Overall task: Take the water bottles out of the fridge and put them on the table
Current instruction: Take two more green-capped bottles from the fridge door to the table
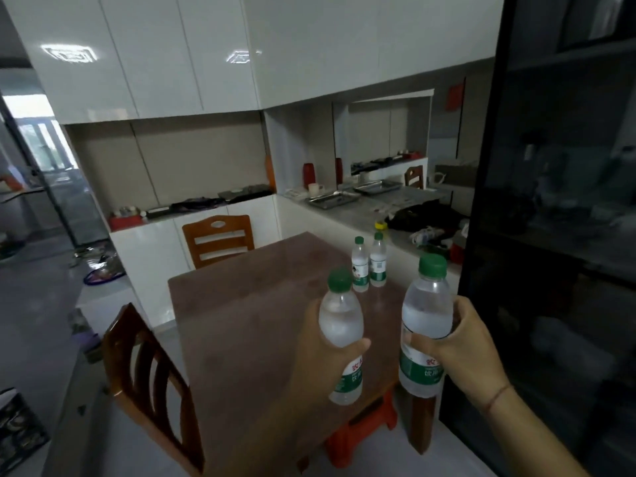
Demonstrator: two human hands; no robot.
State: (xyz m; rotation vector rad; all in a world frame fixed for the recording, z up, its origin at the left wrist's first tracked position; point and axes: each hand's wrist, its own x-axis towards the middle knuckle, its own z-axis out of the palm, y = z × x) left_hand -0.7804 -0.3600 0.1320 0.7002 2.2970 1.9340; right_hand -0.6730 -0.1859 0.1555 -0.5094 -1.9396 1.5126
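Hands nearest: left hand point(321, 352) wrapped tight round one green-capped bottle point(341, 333), right hand point(469, 349) wrapped round another bottle point(426, 325), both upright, held above brown worktop point(247, 325), not yet set down. Farther back, two bottles point(369, 265) already standing together on worktop. Fridge not identifiable.

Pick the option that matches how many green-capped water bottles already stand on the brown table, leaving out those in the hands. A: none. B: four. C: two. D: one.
C: two bottles stand side by side at the far end of the table, while the left hand and the right hand each hold another.
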